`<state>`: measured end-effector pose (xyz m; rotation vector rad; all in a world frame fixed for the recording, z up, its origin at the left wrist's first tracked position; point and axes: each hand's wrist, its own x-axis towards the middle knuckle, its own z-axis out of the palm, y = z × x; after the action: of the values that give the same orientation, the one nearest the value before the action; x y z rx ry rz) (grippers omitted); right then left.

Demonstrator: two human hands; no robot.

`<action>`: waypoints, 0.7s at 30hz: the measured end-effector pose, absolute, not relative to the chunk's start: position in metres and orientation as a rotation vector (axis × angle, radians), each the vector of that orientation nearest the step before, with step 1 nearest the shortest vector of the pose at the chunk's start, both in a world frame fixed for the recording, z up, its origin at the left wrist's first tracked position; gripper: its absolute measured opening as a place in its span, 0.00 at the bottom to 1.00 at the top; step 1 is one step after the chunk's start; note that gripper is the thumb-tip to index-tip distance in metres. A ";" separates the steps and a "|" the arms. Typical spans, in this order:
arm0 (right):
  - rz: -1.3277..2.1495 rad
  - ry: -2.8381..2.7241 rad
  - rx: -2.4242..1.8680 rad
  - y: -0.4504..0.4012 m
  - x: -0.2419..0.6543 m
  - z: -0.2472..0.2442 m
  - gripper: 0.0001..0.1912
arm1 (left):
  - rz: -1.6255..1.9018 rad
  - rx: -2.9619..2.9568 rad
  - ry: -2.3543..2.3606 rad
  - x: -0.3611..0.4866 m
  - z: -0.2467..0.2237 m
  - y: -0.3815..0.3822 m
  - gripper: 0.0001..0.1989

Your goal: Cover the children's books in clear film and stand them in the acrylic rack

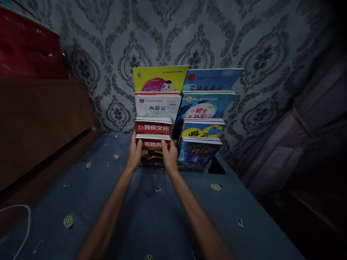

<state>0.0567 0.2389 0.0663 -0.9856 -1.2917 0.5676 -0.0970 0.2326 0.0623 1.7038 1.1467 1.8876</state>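
Two columns of upright books stand in stepped rows near the wall. My left hand (135, 151) and my right hand (170, 153) grip the front left book (152, 144), red and dark, by its two sides, thumbs on its cover. Right behind it is another red-topped book (154, 127); whether my fingers reach it too is hidden. Farther back in this column are a white book (157, 106) and a tall yellow book (159, 77). Beside my right hand, the other column has a dark blue book (200, 153), a blue and yellow book (203, 129) and taller blue books behind.
The books stand on a blue patterned sheet (108, 187). Damask wallpaper (159, 36) rises behind. At left is a brown wooden cabinet (40, 115) with a red bag (29, 47) on top. A white cable (28, 216) lies front left; a tied curtain (298, 119) hangs right.
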 end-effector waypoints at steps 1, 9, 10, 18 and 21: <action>0.570 -1.294 -0.983 0.239 0.057 0.066 0.32 | 1.883 1.703 1.147 -0.097 0.062 0.233 0.36; 0.597 -1.279 -0.993 0.238 0.057 0.066 0.35 | 1.865 1.640 1.120 -0.102 0.049 0.235 0.40; 0.589 -1.264 -0.998 0.237 0.057 0.065 0.36 | 1.867 1.634 1.105 -0.102 0.047 0.234 0.41; 0.547 -1.371 -1.022 0.197 0.066 0.035 0.38 | 1.900 1.567 1.022 -0.099 0.033 0.221 0.38; 0.535 -1.466 -0.989 0.172 0.088 0.016 0.32 | 1.930 1.520 1.149 -0.101 0.025 0.211 0.35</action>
<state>0.0875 0.1719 0.0156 -0.9888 -1.4660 0.5347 -0.1010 0.2111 0.0252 1.5198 1.1487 1.9301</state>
